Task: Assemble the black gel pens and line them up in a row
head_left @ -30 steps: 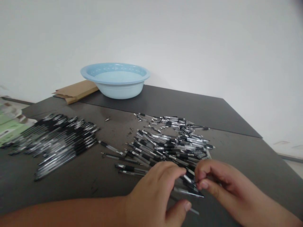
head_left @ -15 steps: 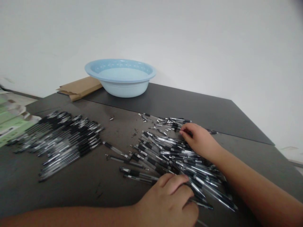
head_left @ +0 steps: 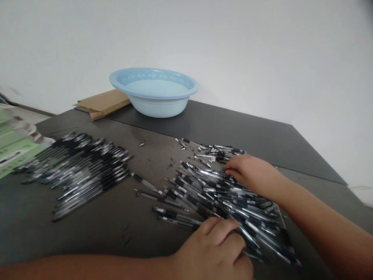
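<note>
Left hand (head_left: 214,249) curls over the near edge, right hand (head_left: 256,173) bends at the far side, of one heap of black-gripped pens (head_left: 215,198), too many to count, mostly slanting far left to near right; hands apart, grips hidden; right nearer the metal tips (head_left: 182,147); one blue basin (head_left: 160,105) behind

Light-blue basin (head_left: 159,108) toward the back of my desk (head_left: 247,122), brown paper packet (head_left: 105,102) just to its left, green boxes (head_left: 25,151) at my far left, pale wall (head_left: 233,46) behind.
</note>
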A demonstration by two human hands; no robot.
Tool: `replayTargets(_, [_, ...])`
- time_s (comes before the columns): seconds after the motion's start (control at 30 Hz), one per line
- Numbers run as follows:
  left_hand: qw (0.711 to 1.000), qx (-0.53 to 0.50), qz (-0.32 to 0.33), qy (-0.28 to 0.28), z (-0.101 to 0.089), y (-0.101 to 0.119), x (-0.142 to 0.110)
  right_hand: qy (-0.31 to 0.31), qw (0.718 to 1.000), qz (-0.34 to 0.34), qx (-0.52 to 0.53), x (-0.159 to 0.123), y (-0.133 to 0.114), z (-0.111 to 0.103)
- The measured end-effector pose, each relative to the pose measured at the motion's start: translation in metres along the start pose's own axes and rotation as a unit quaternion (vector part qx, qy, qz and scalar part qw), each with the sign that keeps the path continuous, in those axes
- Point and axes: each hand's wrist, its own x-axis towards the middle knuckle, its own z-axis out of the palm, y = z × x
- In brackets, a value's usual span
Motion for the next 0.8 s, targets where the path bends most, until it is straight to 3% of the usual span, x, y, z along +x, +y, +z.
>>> replayTargets(0.17, [1.0,-0.007,-0.004,-0.018,0.0,0.002,-0.002,-0.039,0.999,-0.011,-0.02,0.005,-0.01,-0.008])
replayTargets(0.37, [0.999,-0.023,-0.005,-0.049,-0.002,0.002,-0.004,-0.067,0.99,-0.014,-0.12,0.012,-0.024,-0.007])
replayTargets(0.6, [0.993,-0.052,-0.025,-0.108,-0.016,0.005,0.0,-0.069,0.991,-0.017,-0.117,0.016,-0.023,-0.019])
replayTargets(0.7, [0.988,-0.076,-0.045,-0.127,-0.021,0.007,0.002,-0.042,0.996,0.013,-0.083,0.007,-0.02,-0.027])
replayTargets(0.8, [0.985,-0.091,-0.062,-0.136,-0.026,0.01,0.004,0.03,0.997,0.063,0.031,-0.016,-0.021,-0.026])
